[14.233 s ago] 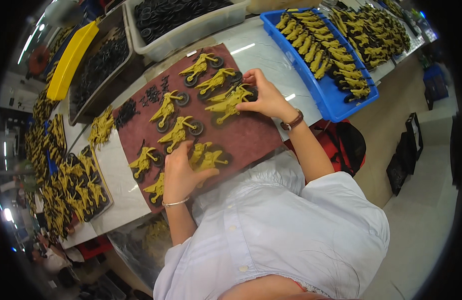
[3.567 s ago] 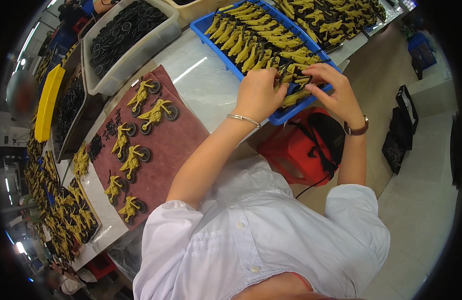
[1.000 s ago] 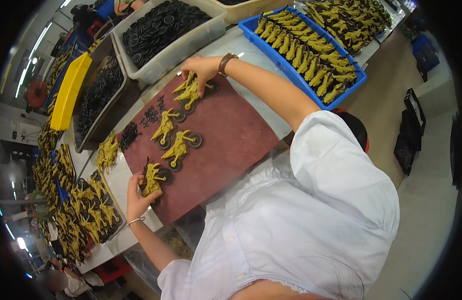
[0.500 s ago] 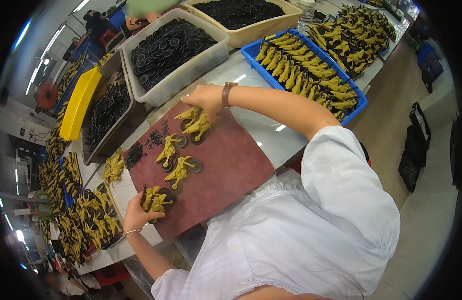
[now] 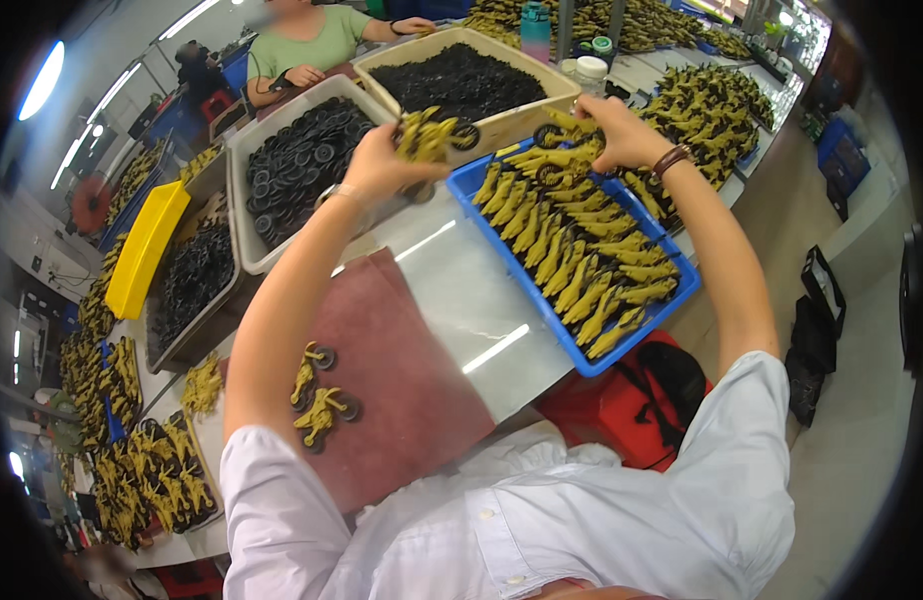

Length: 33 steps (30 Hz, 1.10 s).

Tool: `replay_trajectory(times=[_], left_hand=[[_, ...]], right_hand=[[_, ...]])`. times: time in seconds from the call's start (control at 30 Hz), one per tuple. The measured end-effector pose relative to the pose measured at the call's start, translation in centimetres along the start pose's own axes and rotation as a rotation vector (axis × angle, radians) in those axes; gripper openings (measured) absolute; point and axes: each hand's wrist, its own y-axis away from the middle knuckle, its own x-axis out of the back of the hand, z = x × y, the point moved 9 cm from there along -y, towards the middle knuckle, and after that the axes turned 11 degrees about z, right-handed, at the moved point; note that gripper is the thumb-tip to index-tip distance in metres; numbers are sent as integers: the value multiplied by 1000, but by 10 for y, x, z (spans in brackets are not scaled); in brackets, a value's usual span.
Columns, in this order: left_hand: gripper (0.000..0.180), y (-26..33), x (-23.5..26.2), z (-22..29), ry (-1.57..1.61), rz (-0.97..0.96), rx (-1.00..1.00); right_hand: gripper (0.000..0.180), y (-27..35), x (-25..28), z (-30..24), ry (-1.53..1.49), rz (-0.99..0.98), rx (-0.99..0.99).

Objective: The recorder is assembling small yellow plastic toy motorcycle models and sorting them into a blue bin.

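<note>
My left hand (image 5: pixel 378 166) is closed around yellow toy motorcycles (image 5: pixel 424 136) with black wheels, raised at the near-left corner of the blue tray (image 5: pixel 672 315). Over that tray's far end, my right hand (image 5: pixel 624 136) grips more yellow toy motorcycles (image 5: pixel 572 152). How many each hand holds is hard to make out. Rows of yellow toy motorcycle bodies (image 5: pixel 574 270) fill the tray. Two motorcycles with wheels, one of them this toy motorcycle (image 5: pixel 320 415), stand on the red mat (image 5: pixel 412 400), close to my left forearm.
Bins of black wheels (image 5: pixel 307 160) and small black parts (image 5: pixel 457 80) stand at the back, beside a yellow bin (image 5: pixel 147 255). Yellow toys pile up at left (image 5: pixel 152 470) and far right (image 5: pixel 707 125). Across the table sits a person in green (image 5: pixel 317 45). A red stool (image 5: pixel 602 405) is below the tray.
Both hands have left the mat, carrying motorcycles up and to the right toward the blue tray. Two motorcycles stay on the mat. The view has shifted, showing more of the person opposite.
</note>
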Motion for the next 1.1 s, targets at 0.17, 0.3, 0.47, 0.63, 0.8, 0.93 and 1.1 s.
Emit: replay_trajectory(times=[0.17,0.3,0.47,0.63,0.8,0.93,1.1], left_hand=[[90,-93,-109,-2,-294,32,-98],[91,-108,-161,-1,-308,34,-92],[80,-121,-196,-20,-334,-145,-149],[65,-127,-219,-41,-244,-269,-157],[50,-115,-214,-34,13,-187,-123],[56,-111,-210,-36,-67,-188,-62],[91,-112,-199,-33,-124,-32,91]], right_hand=[[71,-5,-38,21,-72,-3,123],[71,-8,-52,22,-69,-17,118],[78,-18,-65,25,-20,-96,131],[90,-18,-66,34,-43,-76,132],[88,-12,-75,33,54,-185,97],[92,-12,-70,12,-3,-83,176],[98,-5,-67,18,-122,-74,64]])
